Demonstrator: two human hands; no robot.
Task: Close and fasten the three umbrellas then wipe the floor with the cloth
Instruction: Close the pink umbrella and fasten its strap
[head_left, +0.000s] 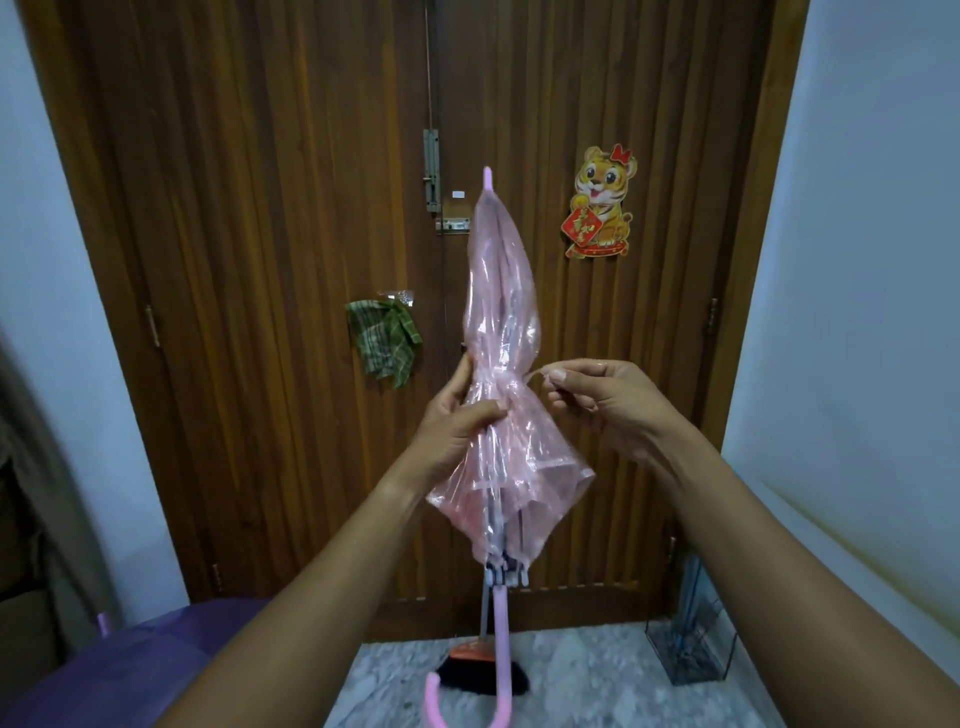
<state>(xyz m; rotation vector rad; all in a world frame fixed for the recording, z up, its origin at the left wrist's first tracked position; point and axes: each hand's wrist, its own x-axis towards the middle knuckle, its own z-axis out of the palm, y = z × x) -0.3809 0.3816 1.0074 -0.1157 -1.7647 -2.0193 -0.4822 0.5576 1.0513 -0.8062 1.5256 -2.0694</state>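
A pink see-through umbrella (501, 291) is folded and held upright in front of the door, tip up, its curved pink handle (498, 670) hanging low. My left hand (457, 421) grips the gathered canopy at its waist. My right hand (597, 395) pinches the thin fastening strap (537, 375), pulled out to the right of the canopy. A purple open umbrella (130, 670) lies at the lower left. A green checked cloth (387, 340) hangs on the door.
The wooden double door (260, 260) fills the view ahead, with a bolt (431, 171) and a tiger sticker (600, 202). A broom head (472, 665) rests on the marble floor (582, 680). A clear rack (691, 644) stands at the right wall.
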